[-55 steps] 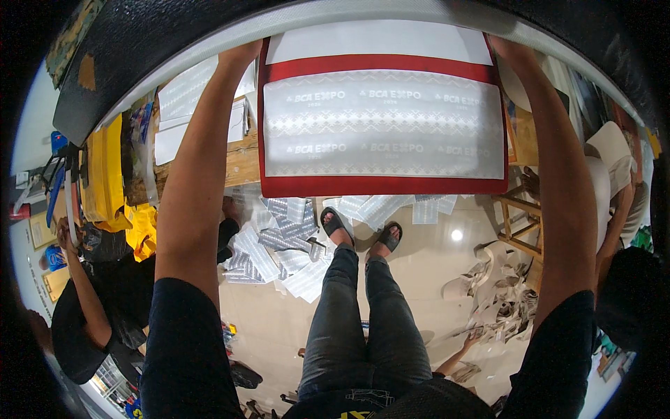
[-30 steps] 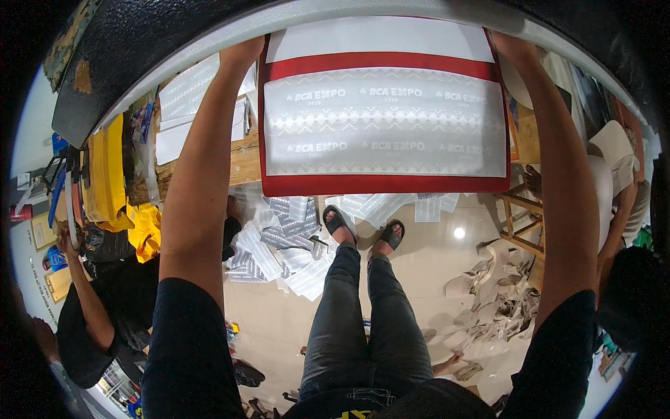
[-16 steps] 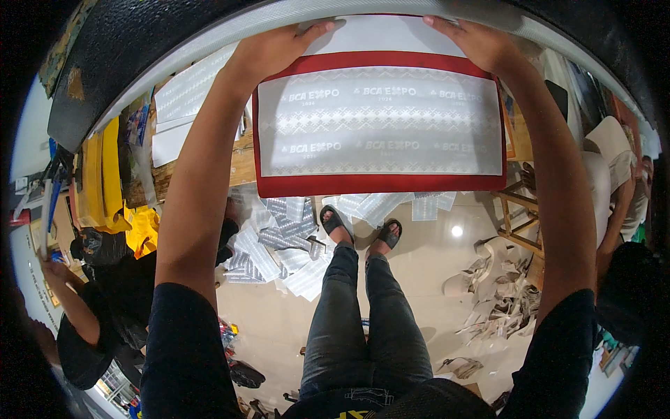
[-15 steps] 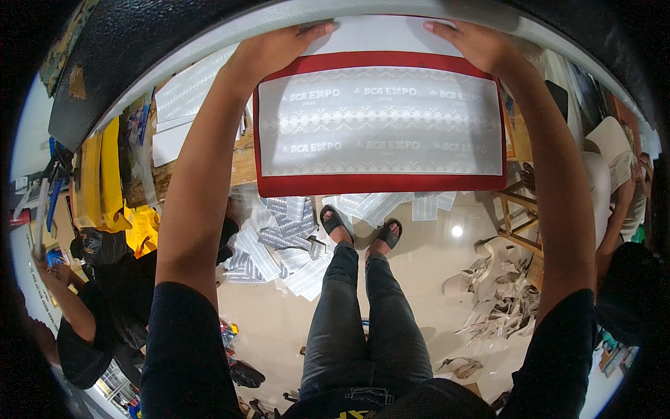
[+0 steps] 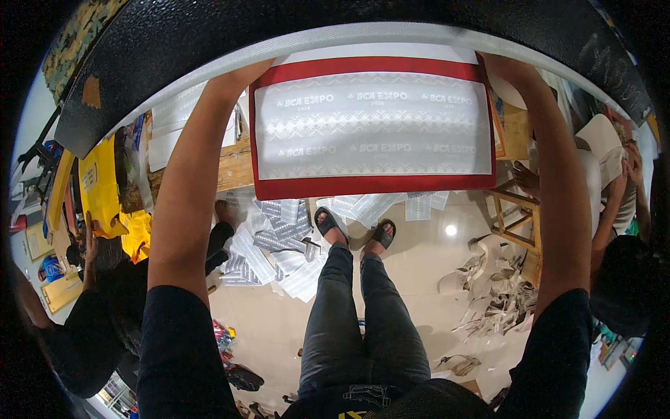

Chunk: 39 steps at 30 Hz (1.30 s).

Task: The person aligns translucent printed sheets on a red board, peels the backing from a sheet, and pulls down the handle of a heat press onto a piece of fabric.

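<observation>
In front of me lies a red flat piece (image 5: 373, 188) with a pale printed sheet (image 5: 373, 126) on top, its pattern in faint white rows. A white surface (image 5: 377, 52) shows past its far edge. My left hand (image 5: 250, 73) is at the far left corner of the red piece, my right hand (image 5: 499, 64) at the far right corner. A black speckled panel (image 5: 391, 15) with a white woven edge covers the fingers of both hands, so their grip is hidden.
White sheets and a wooden table edge (image 5: 236, 164) are at the left, with yellow bags (image 5: 98, 181) beyond. Printed paper strips (image 5: 244, 255) litter the floor by my feet. A wooden stool (image 5: 516, 220) and beige scraps (image 5: 495, 300) lie right. Other people work on both sides.
The black panel's edge sits lower in view and now covers my fingers, whose thumbs showed before. The red piece appears slightly further left. At left, a co-worker's hand has moved toward the yellow bag.
</observation>
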Each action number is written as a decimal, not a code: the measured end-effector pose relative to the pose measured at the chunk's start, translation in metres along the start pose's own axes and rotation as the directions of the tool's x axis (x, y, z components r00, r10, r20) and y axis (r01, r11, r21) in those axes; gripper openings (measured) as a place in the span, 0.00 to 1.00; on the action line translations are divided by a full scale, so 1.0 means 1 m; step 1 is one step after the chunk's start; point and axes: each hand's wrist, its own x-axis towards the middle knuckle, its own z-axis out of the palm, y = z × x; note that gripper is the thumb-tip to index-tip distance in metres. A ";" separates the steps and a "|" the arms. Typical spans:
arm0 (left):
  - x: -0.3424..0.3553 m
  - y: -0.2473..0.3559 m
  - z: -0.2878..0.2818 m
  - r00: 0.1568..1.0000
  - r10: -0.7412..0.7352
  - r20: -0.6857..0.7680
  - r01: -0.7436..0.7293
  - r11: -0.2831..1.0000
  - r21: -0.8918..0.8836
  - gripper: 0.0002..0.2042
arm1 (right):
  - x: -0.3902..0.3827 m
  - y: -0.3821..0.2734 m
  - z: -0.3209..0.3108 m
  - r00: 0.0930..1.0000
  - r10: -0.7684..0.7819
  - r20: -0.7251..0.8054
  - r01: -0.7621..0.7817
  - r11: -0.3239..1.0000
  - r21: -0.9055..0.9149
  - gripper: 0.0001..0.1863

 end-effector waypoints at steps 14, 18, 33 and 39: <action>-0.018 -0.006 -0.004 1.000 -0.027 -0.003 0.027 1.000 0.010 0.21 | -0.003 0.009 0.014 0.991 0.084 0.102 -0.072 0.990 -0.118 0.24; -0.019 0.003 -0.014 0.998 0.056 0.003 -0.056 0.994 0.093 0.15 | -0.011 0.005 0.017 0.995 -0.100 -0.028 0.096 0.988 -0.124 0.26; -0.032 0.005 -0.034 0.995 -0.094 -0.026 0.082 0.951 -0.300 0.25 | -0.019 -0.035 -0.014 0.999 0.023 -0.039 -0.019 0.995 0.101 0.20; -0.030 -0.017 -0.015 0.992 -0.130 -0.001 0.130 0.991 0.014 0.29 | -0.014 -0.011 0.007 0.981 -0.184 -0.057 0.165 0.956 -0.241 0.24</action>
